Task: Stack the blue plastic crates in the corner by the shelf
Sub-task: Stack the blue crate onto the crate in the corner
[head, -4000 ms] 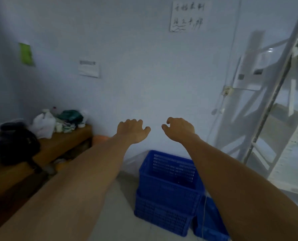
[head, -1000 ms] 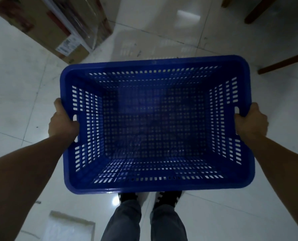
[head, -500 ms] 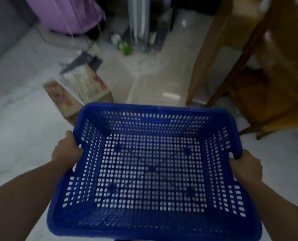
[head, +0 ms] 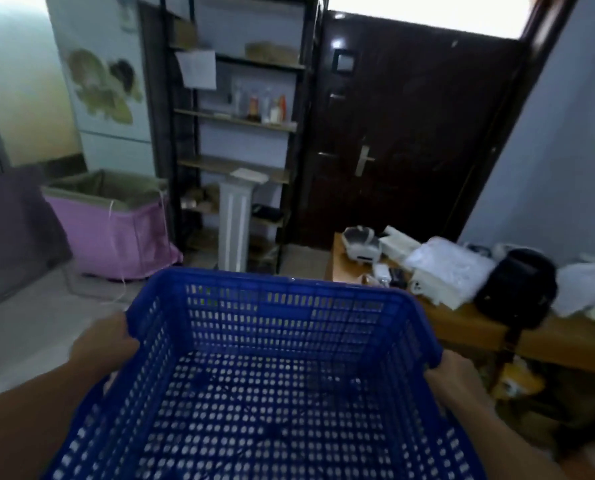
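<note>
An empty blue plastic crate [head: 272,375] with perforated walls and floor fills the lower middle of the head view, carried in front of me at waist height. My left hand [head: 103,344] grips its left rim and my right hand [head: 453,379] grips its right rim. A tall dark metal shelf [head: 235,133] stands ahead against the far wall, beyond the crate. No other blue crates are visible in this frame.
A pink fabric bin [head: 116,230] sits left of the shelf. A white pedestal [head: 235,226] stands in front of the shelf. A dark door [head: 410,133] is to its right. A low wooden bench [head: 497,327] with a black bag [head: 516,289] and white items is at right.
I picked up a crate with both hands and carried it. The view has lifted from the floor to the shelf and door; the crate sits lower in view.
</note>
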